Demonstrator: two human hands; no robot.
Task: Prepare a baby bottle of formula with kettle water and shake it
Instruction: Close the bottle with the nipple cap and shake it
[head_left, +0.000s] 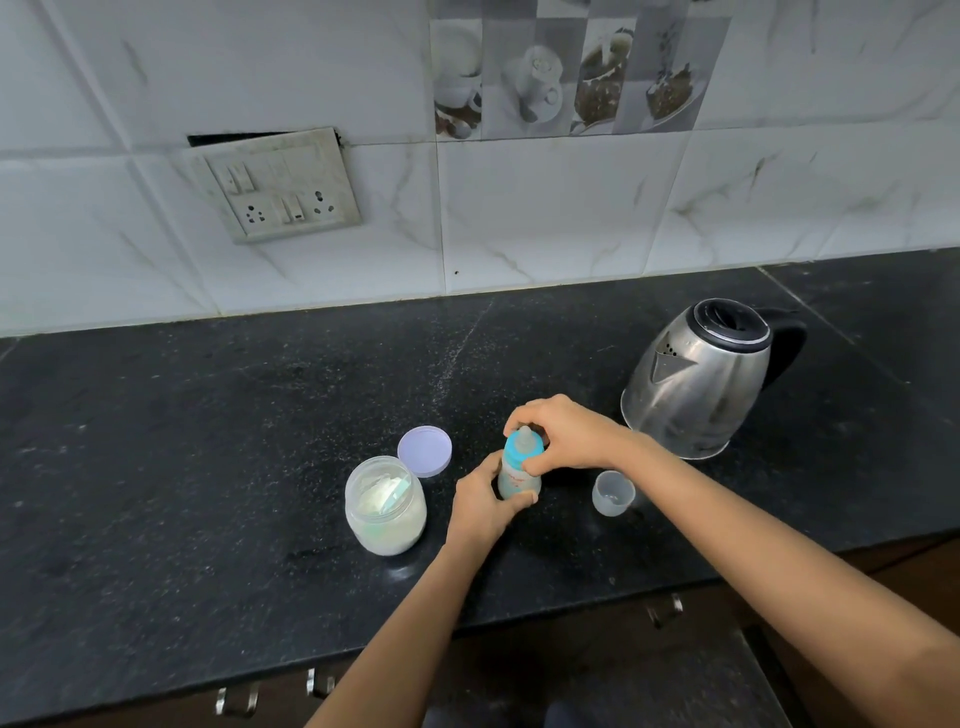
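A small baby bottle (514, 480) with red print stands upright on the black counter (208, 441). My left hand (480, 506) is wrapped around its lower body. My right hand (566, 434) grips the blue collar (519, 454) with the teat at the top. Left of the bottle sits an open jar of white formula powder (385, 506) with a scoop lying inside. Its lilac lid (425, 451) lies flat just behind the jar. A steel kettle (698, 379) with a black handle stands to the right, lid shut.
The bottle's clear cap (613, 492) sits open side up under my right forearm. A tiled wall with a switch and socket panel (280, 189) runs behind the counter. The counter's front edge lies near my elbows, with drawer handles (665, 609) below.
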